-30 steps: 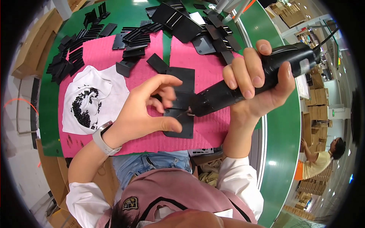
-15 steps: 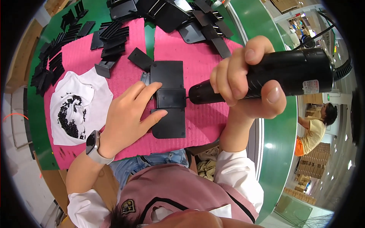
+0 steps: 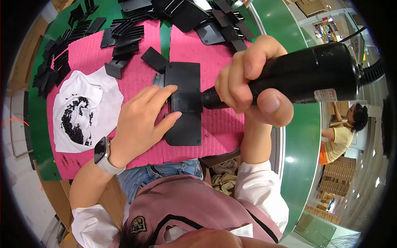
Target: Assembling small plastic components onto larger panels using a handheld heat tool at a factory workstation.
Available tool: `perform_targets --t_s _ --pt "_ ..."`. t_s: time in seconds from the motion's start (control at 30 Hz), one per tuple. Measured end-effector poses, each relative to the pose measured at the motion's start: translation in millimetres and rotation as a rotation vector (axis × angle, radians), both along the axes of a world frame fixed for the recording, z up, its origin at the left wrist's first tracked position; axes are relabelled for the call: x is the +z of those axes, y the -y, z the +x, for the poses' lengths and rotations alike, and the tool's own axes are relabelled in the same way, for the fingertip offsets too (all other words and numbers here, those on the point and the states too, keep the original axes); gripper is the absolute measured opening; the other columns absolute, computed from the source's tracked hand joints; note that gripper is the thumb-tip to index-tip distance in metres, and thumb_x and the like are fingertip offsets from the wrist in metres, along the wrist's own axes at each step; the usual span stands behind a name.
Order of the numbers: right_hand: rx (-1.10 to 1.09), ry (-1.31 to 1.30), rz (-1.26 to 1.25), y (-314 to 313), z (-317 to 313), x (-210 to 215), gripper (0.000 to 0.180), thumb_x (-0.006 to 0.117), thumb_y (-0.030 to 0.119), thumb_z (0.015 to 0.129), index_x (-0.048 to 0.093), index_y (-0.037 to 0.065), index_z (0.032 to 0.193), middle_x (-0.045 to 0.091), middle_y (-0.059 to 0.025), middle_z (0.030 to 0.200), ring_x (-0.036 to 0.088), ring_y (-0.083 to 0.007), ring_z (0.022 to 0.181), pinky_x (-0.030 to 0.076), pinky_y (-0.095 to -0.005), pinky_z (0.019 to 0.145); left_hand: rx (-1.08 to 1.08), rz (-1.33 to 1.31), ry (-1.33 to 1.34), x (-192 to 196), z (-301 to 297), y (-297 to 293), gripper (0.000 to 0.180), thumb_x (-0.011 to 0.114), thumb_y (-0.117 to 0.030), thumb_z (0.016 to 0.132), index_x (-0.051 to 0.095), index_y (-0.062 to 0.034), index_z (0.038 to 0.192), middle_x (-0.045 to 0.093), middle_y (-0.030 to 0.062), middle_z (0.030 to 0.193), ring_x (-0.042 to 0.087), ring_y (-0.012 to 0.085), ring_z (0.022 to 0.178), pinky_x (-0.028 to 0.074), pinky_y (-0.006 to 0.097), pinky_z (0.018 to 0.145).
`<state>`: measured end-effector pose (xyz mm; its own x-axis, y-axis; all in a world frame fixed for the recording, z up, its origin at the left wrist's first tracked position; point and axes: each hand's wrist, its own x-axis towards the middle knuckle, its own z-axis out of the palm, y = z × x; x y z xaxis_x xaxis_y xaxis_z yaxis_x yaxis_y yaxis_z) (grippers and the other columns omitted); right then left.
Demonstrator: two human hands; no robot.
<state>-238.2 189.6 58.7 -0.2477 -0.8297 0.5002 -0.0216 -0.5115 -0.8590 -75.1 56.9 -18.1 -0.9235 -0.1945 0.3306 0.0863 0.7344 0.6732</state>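
My right hand [image 3: 256, 80] is wrapped round a black electric screwdriver [image 3: 308, 74], held roughly level. Its nose meets the right edge of a black plastic assembly [image 3: 185, 129], made of two wider plates with a narrower block [image 3: 187, 102] between them. With fingers and thumb spread, my left hand [image 3: 142, 118] rests at the assembly's left side, its fingertips touching the block's left edge. A small grey metal piece [image 3: 158, 79] lies just beyond those fingers, next to a loose black plate [image 3: 155, 60]. The screwdriver's tip is hidden against the block.
Pink corrugated sheets [image 3: 215, 136] cover part of the green table [image 3: 295, 136]. A white cloth [image 3: 109, 89] at the left holds many small black screws [image 3: 74, 126]. Black plastic parts [image 3: 182, 16] are heaped along the far side. Off to the right is another person [image 3: 341, 132].
The screwdriver has moved left, closing the gap so that its nose now meets the block's edge. My left hand stays on the block.
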Motion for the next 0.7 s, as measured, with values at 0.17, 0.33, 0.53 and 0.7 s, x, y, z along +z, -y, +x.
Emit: perform_targets --t_s 0.17,0.33,0.53,0.7 --pt "0.004 -0.024 0.008 -0.1 -0.8 -1.8 0.032 0.063 0.019 0.078 0.042 0.003 0.096 0.046 -0.0037 0.061 0.041 -0.0113 0.041 0.036 -0.0241 0.041 0.005 0.007 0.009 1.2 -0.4 -0.4 0.041 0.069 -0.015 0.073 0.056 -0.0003 0.109 0.053 0.0113 0.080 0.054 0.0278 0.072 0.044 0.036 0.061" --pt "-0.067 -0.068 0.016 -2.2 9.2 -0.3 0.033 0.064 0.019 0.078 0.043 0.002 0.097 0.047 -0.0036 0.061 0.041 -0.0115 0.042 0.036 -0.0245 0.041 -0.015 0.056 -0.084 -1.4 -2.8 -0.8 0.039 0.069 -0.014 0.074 0.057 0.0002 0.108 0.055 0.0110 0.077 0.055 0.0261 0.067 0.044 0.036 0.060" --pt "-0.054 0.088 -0.148 -32.6 -0.9 5.5 0.044 0.063 0.032 0.079 0.044 0.006 0.110 0.048 0.0008 0.060 0.044 -0.0112 0.043 0.040 -0.0282 0.049 -0.049 0.155 0.050 4.8 3.8 0.2 0.039 0.071 -0.014 0.072 0.058 -0.0020 0.107 0.052 0.0083 0.067 0.053 0.0229 0.062 0.042 0.033 0.055" --pt "-0.725 0.040 0.381 -85.8 -23.9 8.6 0.046 0.067 0.017 0.078 0.046 -0.001 0.114 0.051 -0.0027 0.066 0.050 -0.0135 0.050 0.043 -0.0260 0.051 -0.085 0.089 -0.281 10.4 10.7 1.9 0.047 0.076 -0.013 0.066 0.061 -0.0111 0.111 0.051 0.0079 0.096 0.057 0.0232 0.078 0.049 0.031 0.068"
